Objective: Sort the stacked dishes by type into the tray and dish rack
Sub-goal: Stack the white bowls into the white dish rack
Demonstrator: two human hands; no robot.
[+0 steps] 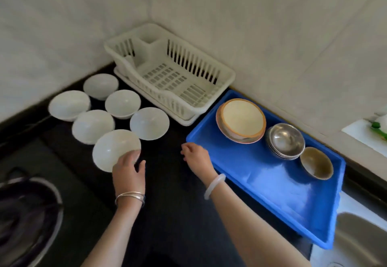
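Note:
Several white bowls sit apart on the black counter at left; the nearest white bowl [114, 149] has my left hand [128, 170] on its near rim, fingers curled over the edge. My right hand [196, 157] hovers with loose fingers by the left corner of the blue tray [272, 191], holding nothing. In the tray stand a cream bowl with an orange rim on a pink plate [241, 120], a stack of steel bowls [285, 140] and a brown bowl [316, 163]. The white dish rack [167, 74] in the back corner holds nothing.
A dark wok or pan [25, 214] lies at the lower left. A steel sink [362, 239] is at the lower right. Tiled walls close off the back. A green item [378, 125] rests on a white ledge at far right.

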